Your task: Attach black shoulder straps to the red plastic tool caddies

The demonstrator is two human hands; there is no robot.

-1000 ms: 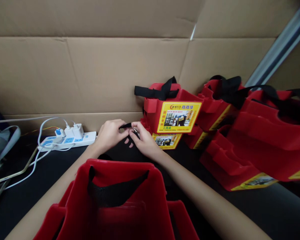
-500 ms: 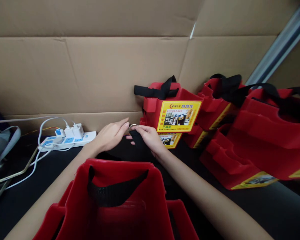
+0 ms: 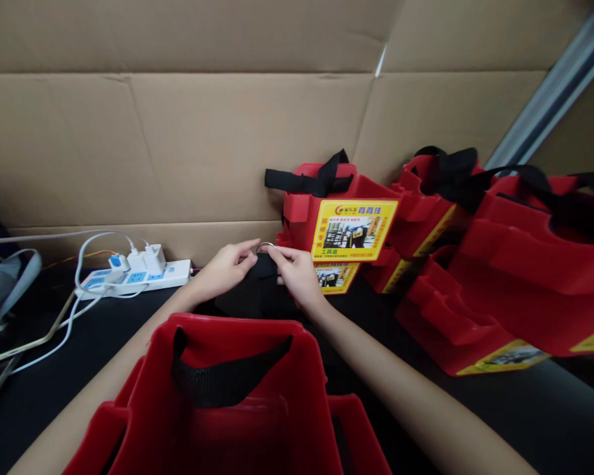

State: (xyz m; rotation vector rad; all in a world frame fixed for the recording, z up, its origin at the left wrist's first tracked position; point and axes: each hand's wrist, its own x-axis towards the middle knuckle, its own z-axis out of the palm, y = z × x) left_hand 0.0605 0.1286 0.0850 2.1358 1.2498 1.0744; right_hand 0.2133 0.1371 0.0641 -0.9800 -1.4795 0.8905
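Note:
Beyond the near red tool box, my two hands meet at a thin metal ring. My left hand pinches the ring's left side between thumb and fingers. On its right side, my right hand closes its thumb and fingers on the ring. A wide black strap hangs down below the ring, between the hands. Its lower part blends into the dark surface. Another black webbing strap loops inside the near tool box, against its far wall.
Several red tool boxes with yellow labels and black straps stand stacked at the right. A white power strip with plugs and cables lies at the left. Cardboard covers the wall behind. A metal post slants at the right.
My left hand has closed from flat, stretched fingers to a pinch on the ring. My right hand has turned a little, and the strap now hangs more openly below the ring.

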